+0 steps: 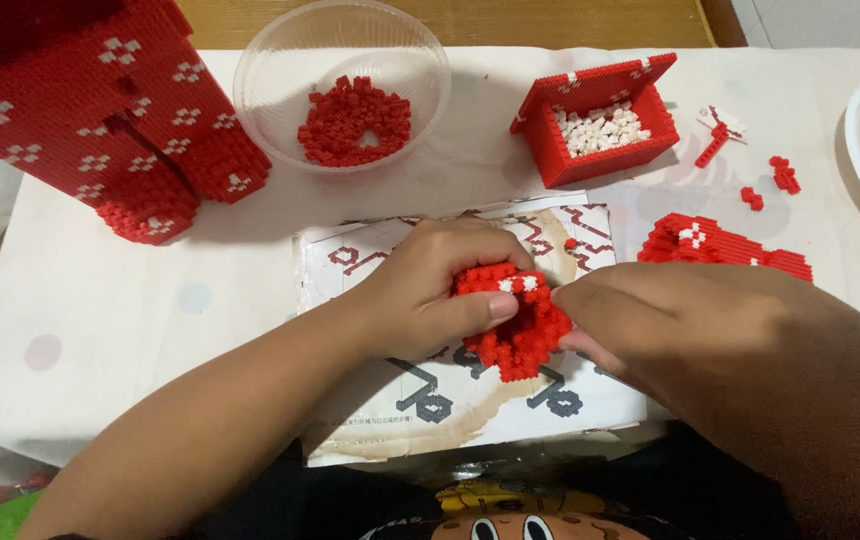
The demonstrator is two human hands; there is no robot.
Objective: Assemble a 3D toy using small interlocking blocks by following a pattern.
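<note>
head view: we hold a small red micro-brick piece with white studs (517, 320) over the printed paper instruction sheet (420, 400) on the white-covered worktop (100, 300). our left hand (440, 290) is clamped on it; our right hand (650, 320) pinches its edge. squeezing too hard could crumble it, scattering bricks. largest nearby, the big red brick model (100, 110) stands well apart, then the clear plastic bowl of red bricks (280, 60), the red brick box of white bricks (600, 120), and the flat red brick section (720, 245) near our right hand.

both forearms reach in from the near edge and meet at centre. the left hand (428, 290) curls, thumb pressed forward, fingers wrapped under. the right hand (695, 325) lies knuckles-up, its fingertips pinched together toward the left thumb.
</note>
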